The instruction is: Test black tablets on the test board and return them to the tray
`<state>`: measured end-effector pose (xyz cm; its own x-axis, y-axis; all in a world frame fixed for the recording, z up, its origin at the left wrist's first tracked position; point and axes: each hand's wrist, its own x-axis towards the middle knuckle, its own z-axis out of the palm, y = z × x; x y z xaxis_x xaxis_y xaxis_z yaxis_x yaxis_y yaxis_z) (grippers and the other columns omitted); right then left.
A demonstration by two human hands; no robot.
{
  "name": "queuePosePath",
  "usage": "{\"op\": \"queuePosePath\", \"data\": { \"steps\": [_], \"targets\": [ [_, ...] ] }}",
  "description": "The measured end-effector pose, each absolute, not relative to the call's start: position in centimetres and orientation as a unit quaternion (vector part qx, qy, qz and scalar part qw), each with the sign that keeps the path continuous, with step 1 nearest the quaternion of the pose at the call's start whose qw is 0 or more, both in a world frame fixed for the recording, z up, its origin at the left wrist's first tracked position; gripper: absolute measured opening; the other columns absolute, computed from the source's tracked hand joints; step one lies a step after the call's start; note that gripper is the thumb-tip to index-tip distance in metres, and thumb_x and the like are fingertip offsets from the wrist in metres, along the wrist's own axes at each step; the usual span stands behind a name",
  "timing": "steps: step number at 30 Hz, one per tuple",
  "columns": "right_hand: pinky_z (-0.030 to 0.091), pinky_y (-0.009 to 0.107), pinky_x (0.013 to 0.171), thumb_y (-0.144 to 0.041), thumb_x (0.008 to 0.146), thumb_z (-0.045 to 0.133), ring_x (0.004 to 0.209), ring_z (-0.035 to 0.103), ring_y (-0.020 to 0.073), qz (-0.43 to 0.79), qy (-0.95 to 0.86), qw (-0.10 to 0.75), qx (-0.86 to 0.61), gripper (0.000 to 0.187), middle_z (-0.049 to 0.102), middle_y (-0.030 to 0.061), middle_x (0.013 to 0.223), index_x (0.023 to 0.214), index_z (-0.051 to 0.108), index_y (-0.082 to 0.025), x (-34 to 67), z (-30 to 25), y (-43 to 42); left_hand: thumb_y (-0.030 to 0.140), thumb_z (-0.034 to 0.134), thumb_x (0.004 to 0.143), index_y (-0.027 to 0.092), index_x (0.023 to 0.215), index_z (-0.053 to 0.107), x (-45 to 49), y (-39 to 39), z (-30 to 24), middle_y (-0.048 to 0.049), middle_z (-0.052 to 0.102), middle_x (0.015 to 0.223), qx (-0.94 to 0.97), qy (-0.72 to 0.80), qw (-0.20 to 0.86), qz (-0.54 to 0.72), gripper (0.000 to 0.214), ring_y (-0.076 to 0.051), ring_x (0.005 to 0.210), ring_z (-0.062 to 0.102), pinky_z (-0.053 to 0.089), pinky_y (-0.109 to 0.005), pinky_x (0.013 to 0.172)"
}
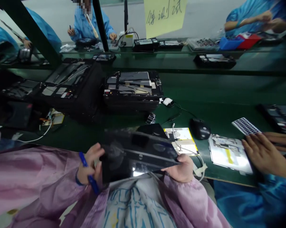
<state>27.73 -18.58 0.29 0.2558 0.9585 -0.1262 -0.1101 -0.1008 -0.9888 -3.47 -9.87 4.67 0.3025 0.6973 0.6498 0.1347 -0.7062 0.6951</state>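
Observation:
I hold a black tablet [138, 153] flat in front of my chest, its glossy face up. My left hand [89, 164] grips the tablet's left edge, fingers curled round it, with a blue coiled wrist strap [88, 174] across the hand. My right hand [181, 169] is closed on the tablet's right edge. A white cable [192, 155] runs from under the tablet toward a yellow-edged card [182, 137] on the green bench.
A stack of opened tablets [133, 90] sits ahead, more lie at the left [59, 84]. A black mouse [200, 128] and a white board [228, 153] lie at the right, where a co-worker's hands [264, 153] in blue sleeves rest. Other people in blue work across the bench.

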Motion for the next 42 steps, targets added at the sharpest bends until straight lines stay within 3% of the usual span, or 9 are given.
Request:
{"op": "queuePosePath", "data": {
  "steps": [4, 7, 11, 19, 25, 30, 35, 39, 42],
  "targets": [
    [0.052, 0.046, 0.054, -0.04, 0.06, 0.046, 0.067, 0.066, 0.03, 0.632, -0.25, 0.588, -0.438, 0.05, 0.07, 0.01, 0.086, 0.104, 0.063, -0.024, 26.2, 0.0, -19.2, 0.027, 0.071, 0.072, 0.02, 0.078, 0.041, -1.2, -9.0, 4.3, -0.0053, 0.061, 0.125, 0.446, 0.429, 0.51, 0.597, 0.031, -0.025, 0.111, 0.061, 0.055, -0.038, 0.08],
    [0.052, 0.046, 0.06, -0.038, 0.054, 0.049, 0.073, 0.066, 0.0313, 0.626, -0.252, 0.596, -0.435, 0.058, 0.069, 0.0091, 0.086, 0.11, 0.059, -0.023, 25.2, -0.2, -19.6, 0.027, 0.075, 0.066, 0.02, 0.077, 0.04, 0.1, -7.9, 4.8, -0.0015, 0.065, 0.09, 0.352, 0.506, 0.618, 0.489, 0.038, -0.015, 0.077, 0.064, 0.048, -0.022, 0.062],
    [0.052, 0.047, 0.07, -0.036, 0.054, 0.055, 0.087, 0.065, 0.0329, 0.58, -0.26, 0.626, -0.452, 0.064, 0.069, 0.0077, 0.097, 0.117, 0.056, -0.025, 24.8, -0.3, -20.4, 0.026, 0.076, 0.061, 0.019, 0.071, 0.038, 0.4, -7.0, 4.9, 0.008, 0.039, 0.058, 0.4, 0.55, 0.584, 0.443, 0.041, -0.007, 0.052, 0.039, 0.032, -0.016, 0.049],
    [0.042, 0.052, 0.101, -0.032, 0.067, 0.067, 0.12, 0.054, 0.0273, 0.477, -0.161, 0.761, -0.41, 0.052, 0.05, 0.0046, 0.137, 0.117, 0.052, -0.033, 26.1, -1.1, -19.2, 0.033, 0.065, 0.072, 0.019, 0.07, 0.038, 0.0, -5.7, 4.0, 0.0048, 0.031, 0.065, 0.566, 0.572, 0.464, 0.369, 0.03, -0.01, 0.058, 0.03, 0.027, -0.021, 0.055],
    [0.04, 0.052, 0.103, -0.032, 0.073, 0.072, 0.117, 0.057, 0.0238, 0.427, -0.141, 0.752, -0.482, 0.047, 0.059, 0.0048, 0.128, 0.114, 0.051, -0.033, 27.7, -0.8, -18.7, 0.035, 0.06, 0.075, 0.02, 0.072, 0.038, -0.6, -4.8, 3.6, 0.004, 0.033, 0.067, 0.602, 0.592, 0.407, 0.35, 0.027, -0.012, 0.061, 0.033, 0.029, -0.024, 0.059],
    [0.05, 0.045, 0.091, -0.05, 0.077, 0.067, 0.093, 0.067, 0.0228, 0.397, -0.246, 0.638, -0.612, 0.037, 0.07, 0.0073, 0.103, 0.103, 0.06, -0.024, 30.7, -0.7, -18.4, 0.036, 0.06, 0.076, 0.021, 0.07, 0.038, -1.9, -3.4, 5.0, 0.0035, 0.046, 0.067, 0.687, 0.581, 0.363, 0.241, 0.027, -0.015, 0.067, 0.049, 0.038, -0.026, 0.067],
    [0.053, 0.041, 0.071, -0.057, 0.078, 0.061, 0.071, 0.065, 0.0226, 0.348, -0.333, 0.535, -0.694, 0.04, 0.069, 0.0062, 0.08, 0.092, 0.066, -0.021, 33.0, 0.1, -18.0, 0.037, 0.064, 0.075, 0.021, 0.072, 0.039, 0.9, -2.8, 8.5, -0.01, 0.064, 0.109, 0.77, 0.557, 0.195, 0.242, 0.03, -0.029, 0.103, 0.06, 0.041, -0.041, 0.088],
    [0.053, 0.038, 0.071, -0.056, 0.076, 0.065, 0.069, 0.065, 0.0204, 0.394, -0.339, 0.561, -0.644, 0.037, 0.068, 0.0045, 0.078, 0.09, 0.064, -0.021, 32.7, 0.9, -17.2, 0.027, 0.058, 0.081, 0.02, 0.086, 0.051, 9.4, -4.7, 9.4, -0.0077, 0.065, 0.093, 0.847, 0.355, 0.36, 0.163, 0.012, -0.021, 0.079, 0.063, 0.047, -0.033, 0.075],
    [0.052, 0.035, 0.068, -0.052, 0.076, 0.066, 0.068, 0.063, 0.0186, 0.396, -0.368, 0.565, -0.624, 0.034, 0.066, 0.0033, 0.076, 0.09, 0.063, -0.02, 32.0, 0.9, -16.6, 0.02, 0.053, 0.084, 0.019, 0.084, 0.047, 16.2, -5.9, 7.8, -0.0051, 0.063, 0.088, 0.86, 0.242, 0.437, 0.108, 0.006, -0.017, 0.08, 0.062, 0.045, -0.029, 0.076]
  ]
}}
